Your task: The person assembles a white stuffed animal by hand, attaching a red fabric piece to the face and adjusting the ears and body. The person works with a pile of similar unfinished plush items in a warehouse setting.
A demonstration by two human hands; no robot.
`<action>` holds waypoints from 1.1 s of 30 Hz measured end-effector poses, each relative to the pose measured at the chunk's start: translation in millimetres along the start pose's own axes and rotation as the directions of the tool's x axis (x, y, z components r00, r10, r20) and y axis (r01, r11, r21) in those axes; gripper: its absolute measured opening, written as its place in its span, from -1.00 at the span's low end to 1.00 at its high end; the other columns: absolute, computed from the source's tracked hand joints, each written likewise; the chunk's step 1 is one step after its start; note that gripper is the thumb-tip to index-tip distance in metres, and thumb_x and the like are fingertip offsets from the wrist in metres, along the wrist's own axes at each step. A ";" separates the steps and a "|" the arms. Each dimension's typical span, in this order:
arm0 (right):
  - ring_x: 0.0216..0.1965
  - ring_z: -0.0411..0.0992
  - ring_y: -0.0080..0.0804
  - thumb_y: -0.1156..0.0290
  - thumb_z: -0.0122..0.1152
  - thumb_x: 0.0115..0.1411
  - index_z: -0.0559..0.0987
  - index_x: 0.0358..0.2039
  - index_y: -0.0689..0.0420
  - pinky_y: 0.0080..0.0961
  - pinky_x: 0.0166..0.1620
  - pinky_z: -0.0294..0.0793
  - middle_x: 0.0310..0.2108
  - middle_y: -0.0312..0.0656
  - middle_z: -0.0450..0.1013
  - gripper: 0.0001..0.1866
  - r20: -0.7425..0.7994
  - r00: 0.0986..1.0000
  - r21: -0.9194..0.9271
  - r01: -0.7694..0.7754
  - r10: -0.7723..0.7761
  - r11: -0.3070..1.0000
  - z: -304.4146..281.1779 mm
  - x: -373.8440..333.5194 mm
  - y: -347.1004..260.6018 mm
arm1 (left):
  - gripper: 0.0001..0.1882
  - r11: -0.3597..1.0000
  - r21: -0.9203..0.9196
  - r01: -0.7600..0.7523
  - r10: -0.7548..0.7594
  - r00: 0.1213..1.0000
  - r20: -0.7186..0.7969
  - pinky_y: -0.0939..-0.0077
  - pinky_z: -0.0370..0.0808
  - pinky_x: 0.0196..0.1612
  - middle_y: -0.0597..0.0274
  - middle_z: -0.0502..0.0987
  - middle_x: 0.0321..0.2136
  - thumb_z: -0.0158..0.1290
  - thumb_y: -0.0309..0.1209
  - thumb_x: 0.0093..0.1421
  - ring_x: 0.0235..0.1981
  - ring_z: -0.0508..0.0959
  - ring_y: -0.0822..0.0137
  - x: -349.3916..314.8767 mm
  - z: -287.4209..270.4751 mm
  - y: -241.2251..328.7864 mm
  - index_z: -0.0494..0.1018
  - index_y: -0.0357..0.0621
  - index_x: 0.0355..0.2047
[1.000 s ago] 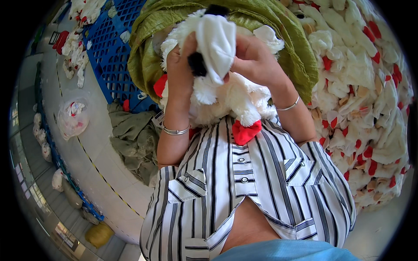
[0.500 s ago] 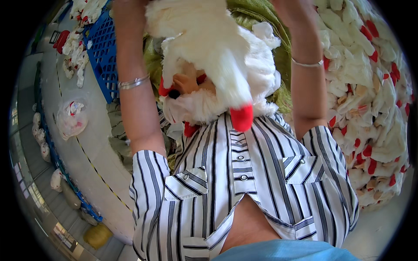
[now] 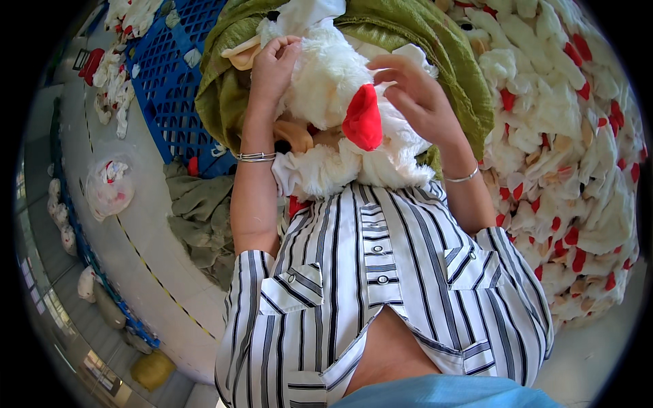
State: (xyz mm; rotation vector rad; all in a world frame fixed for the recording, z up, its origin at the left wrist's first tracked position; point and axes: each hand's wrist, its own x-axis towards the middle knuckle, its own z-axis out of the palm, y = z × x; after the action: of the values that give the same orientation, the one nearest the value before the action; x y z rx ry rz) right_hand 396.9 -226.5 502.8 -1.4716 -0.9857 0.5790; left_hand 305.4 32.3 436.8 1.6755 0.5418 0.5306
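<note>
A white furry plush skin (image 3: 325, 78) with a red fabric tip (image 3: 362, 119) lies in front of my chest, on top of other white plush pieces (image 3: 320, 168). My left hand (image 3: 274, 71) is closed at the skin's left edge, thumb and fingertips pinching the fur. Over the right side my right hand (image 3: 415, 92) is open, its fingers curved and thumb apart, near the red tip. Below my left wrist shows a peach fabric part (image 3: 292, 134) beside a black round spot. Around these pieces spreads a green cloth sack (image 3: 466, 88).
A large heap of white plush skins with red tips (image 3: 544, 170) rises at my right. On the left are a blue plastic pallet (image 3: 160, 102), a grey-green cloth (image 3: 201, 217) and a clear bag (image 3: 111, 190) on the pale floor. A yellow-black line (image 3: 156, 272) crosses that floor.
Both hands have come down toward me from the upper edge. The raised white skin is lowered onto the pile, its red tip now higher up. More of the green sack shows.
</note>
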 end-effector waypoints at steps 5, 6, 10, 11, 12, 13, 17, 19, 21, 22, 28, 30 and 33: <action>-0.06 0.46 -0.30 0.30 0.42 0.01 0.39 0.06 0.20 -0.38 -0.01 0.44 -0.06 -0.12 0.41 -0.38 -0.094 0.995 -0.205 0.010 -0.029 0.979 16.3 -30.5 -34.7 | -0.78 1.000 0.000 0.015 -0.015 0.999 -0.033 0.70 0.41 -0.30 0.43 0.54 -0.39 0.12 -0.35 0.24 -0.40 0.44 0.62 2.6 3.0 -9.2 0.54 -0.23 -0.19; -0.07 0.46 -0.28 0.30 0.44 -0.02 0.39 0.06 0.20 -0.37 -0.01 0.44 -0.06 -0.11 0.41 -0.35 -0.103 0.994 -0.299 0.005 -0.037 0.954 26.6 -30.6 -40.7 | -0.77 0.999 0.017 0.029 -0.028 0.999 -0.037 0.68 0.41 -0.30 0.42 0.55 -0.38 0.13 -0.34 0.23 -0.40 0.45 0.61 3.4 5.0 -8.3 0.54 -0.23 -0.19; -0.30 0.51 -0.36 0.53 0.34 -0.02 0.49 -0.07 0.24 -0.52 -0.15 0.49 -0.35 -0.13 0.51 -0.56 -0.244 0.967 -0.340 -0.151 0.068 0.928 12.0 -22.7 -6.3 | -0.78 0.997 0.036 0.074 -0.073 0.997 -0.026 0.73 0.38 -0.25 0.45 0.52 -0.33 0.10 -0.35 0.26 -0.32 0.42 0.65 -1.4 5.3 3.2 0.55 -0.22 -0.18; -0.38 0.49 -0.50 0.60 0.25 0.02 0.52 -0.13 0.25 -0.57 -0.22 0.50 -0.43 -0.19 0.53 -0.66 -0.355 0.934 -0.306 -0.070 -0.046 0.949 7.4 -20.2 -1.2 | -0.79 0.997 0.069 0.039 -0.036 0.998 -0.042 0.71 0.39 -0.23 0.44 0.53 -0.31 0.10 -0.36 0.26 -0.31 0.43 0.63 -5.5 6.7 13.4 0.55 -0.22 -0.17; -0.31 0.49 -0.59 0.61 0.20 0.06 0.51 -0.11 0.27 -0.60 -0.19 0.48 -0.33 -0.25 0.55 -0.67 -0.351 0.936 -0.153 -0.035 -0.021 0.988 -5.7 -18.4 5.3 | -0.79 0.995 0.102 0.005 0.001 0.998 -0.058 0.68 0.40 -0.21 0.42 0.54 -0.30 0.10 -0.37 0.25 -0.30 0.44 0.61 -11.0 8.8 25.0 0.54 -0.22 -0.17; -0.28 0.49 -0.59 0.61 0.19 0.12 0.50 -0.10 0.28 -0.62 -0.16 0.48 -0.30 -0.27 0.55 -0.71 -0.365 0.931 -0.039 -0.003 -0.012 0.999 -9.6 -16.4 1.5 | -0.80 0.990 0.137 -0.029 0.039 0.997 -0.067 0.66 0.41 -0.18 0.41 0.54 -0.28 0.10 -0.38 0.25 -0.29 0.46 0.59 -16.7 11.4 37.3 0.54 -0.21 -0.17; -0.19 0.49 -0.58 0.55 0.17 0.25 0.49 -0.10 0.32 -0.65 -0.10 0.48 -0.23 -0.25 0.54 -0.78 -0.381 0.925 0.284 0.109 0.008 0.953 -18.5 -5.1 -12.3 | -0.84 0.805 0.249 -0.539 0.541 0.839 0.066 0.55 0.42 -0.06 0.30 0.56 -0.19 0.13 -0.47 0.19 -0.18 0.49 0.44 -34.1 21.2 86.1 0.56 -0.19 -0.20; -0.19 0.49 -0.58 0.51 0.19 0.27 0.49 -0.10 0.31 -0.64 -0.09 0.49 -0.23 -0.23 0.54 -0.77 -0.363 0.932 0.368 0.140 0.004 0.919 -22.6 -4.4 -10.8 | -0.83 0.674 0.236 -0.700 0.662 0.714 0.226 0.50 0.41 -0.01 0.25 0.56 -0.17 0.15 -0.53 0.14 -0.13 0.50 0.37 -48.3 33.8 114.5 0.57 -0.18 -0.23; -0.19 0.49 -0.59 0.48 0.23 0.26 0.49 -0.08 0.29 -0.64 -0.08 0.49 -0.21 -0.22 0.54 -0.75 -0.328 0.944 0.437 0.119 0.034 0.892 -27.4 -3.2 -11.5 | -0.79 0.664 0.188 -0.723 0.674 0.689 0.267 0.43 0.42 -0.03 0.25 0.54 -0.22 0.21 -0.53 0.08 -0.17 0.47 0.30 -54.5 43.5 119.1 0.57 -0.15 -0.23; -0.19 0.49 -0.59 0.48 0.23 0.26 0.49 -0.08 0.29 -0.64 -0.08 0.49 -0.21 -0.22 0.54 -0.74 -0.303 0.952 0.469 0.121 0.031 0.875 -27.9 -1.7 -10.4 | -0.76 0.658 0.162 -0.735 0.681 0.673 0.288 0.40 0.42 -0.04 0.26 0.53 -0.25 0.24 -0.54 0.04 -0.20 0.45 0.26 -56.9 48.6 120.5 0.58 -0.13 -0.23; -0.20 0.49 -0.60 0.49 0.26 0.23 0.51 -0.07 0.29 -0.63 -0.10 0.51 -0.21 -0.23 0.53 -0.73 -0.199 0.979 0.508 0.139 -0.041 0.850 -17.6 2.4 -21.6 | -0.71 0.768 0.076 -0.636 0.618 0.766 0.176 0.43 0.41 -0.13 0.25 0.49 -0.33 0.30 -0.52 -0.02 -0.24 0.44 0.25 -61.1 66.3 122.6 0.57 -0.16 -0.24; -0.21 0.48 -0.61 0.51 0.27 0.22 0.51 -0.07 0.29 -0.64 -0.14 0.52 -0.21 -0.24 0.52 -0.72 -0.160 0.985 0.512 0.139 -0.065 0.848 -15.6 3.1 -29.2 | -0.72 0.804 0.083 -0.588 0.564 0.800 0.203 0.43 0.41 -0.15 0.25 0.48 -0.35 0.31 -0.51 -0.03 -0.24 0.44 0.25 -64.2 66.0 126.5 0.56 -0.17 -0.26; -0.25 0.49 -0.64 0.53 0.30 0.19 0.52 -0.15 0.28 -0.68 -0.19 0.53 -0.26 -0.27 0.53 -0.77 -0.090 0.994 0.462 0.095 -0.060 0.882 -19.4 4.6 -30.0 | -0.76 0.822 0.130 -0.554 0.502 0.813 0.294 0.43 0.41 -0.17 0.25 0.47 -0.36 0.31 -0.51 -0.03 -0.26 0.45 0.26 -64.6 57.1 132.9 0.52 -0.20 -0.33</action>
State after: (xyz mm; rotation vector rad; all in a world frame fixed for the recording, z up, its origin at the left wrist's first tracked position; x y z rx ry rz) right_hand 408.0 -235.3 535.9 -1.0107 -0.7747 0.6467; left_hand 298.1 -72.2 555.5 2.0739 -0.0782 0.6676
